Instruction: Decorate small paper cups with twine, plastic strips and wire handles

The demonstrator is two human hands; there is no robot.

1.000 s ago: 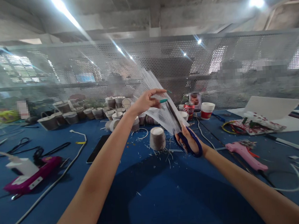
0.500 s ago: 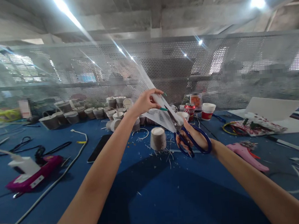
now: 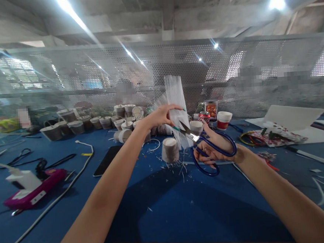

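Note:
My left hand (image 3: 161, 116) pinches a clear plastic packet of thin white sticks (image 3: 175, 94) and holds it upright above the blue table (image 3: 168, 206). My right hand (image 3: 214, 149) grips blue-handled scissors (image 3: 208, 151), turned sideways, with the blades spread at the packet's lower edge. Just below the packet stands an upside-down grey paper cup (image 3: 170, 149), with short white clippings scattered around it.
Rows of grey cups (image 3: 95, 122) line the back by a perforated metal screen. A soda can (image 3: 205, 116) and a red-white cup (image 3: 224, 119) stand behind. A magenta glue gun (image 3: 33, 189), cables and a phone (image 3: 107, 160) lie left; papers (image 3: 289, 121) lie right.
The packet has swung from a rightward tilt to upright. My right hand has rotated the scissors from pointing up to lying sideways, with the blades now apart at the packet's bottom.

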